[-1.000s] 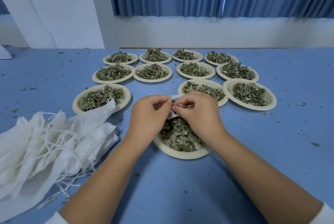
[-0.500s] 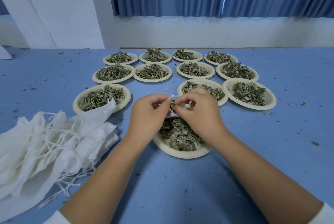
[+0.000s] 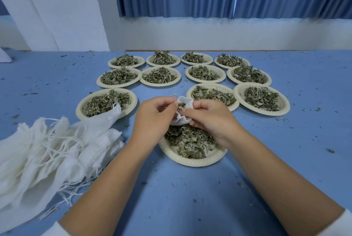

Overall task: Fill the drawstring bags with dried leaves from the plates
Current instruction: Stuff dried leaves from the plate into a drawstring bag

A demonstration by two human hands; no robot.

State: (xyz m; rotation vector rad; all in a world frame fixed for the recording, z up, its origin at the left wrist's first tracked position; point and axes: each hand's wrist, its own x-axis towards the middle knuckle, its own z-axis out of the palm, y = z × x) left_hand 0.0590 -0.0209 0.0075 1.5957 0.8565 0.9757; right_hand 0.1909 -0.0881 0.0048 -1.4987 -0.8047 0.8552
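The small white drawstring bag [image 3: 185, 102] was crumpled, its mouth gathered into soft folds, with a few green-brown dried leaves [image 3: 182, 104] showing at the opening. We held it just above the far edge of the nearest paper plate [image 3: 190, 161], which was heaped with more of them. Our left hand [image 3: 154, 115] pinched the bag's left side and our right hand [image 3: 211, 117] its right, the fingers [image 3: 167, 101] of both clamped on the cloth. Eleven more plates [image 3: 263, 113] of leaves sat in rows beyond. A pile of empty bags [image 3: 47, 146] with loose strings lay to the left on the blue surface [image 3: 190, 197], which was flecked with leaf crumbs.
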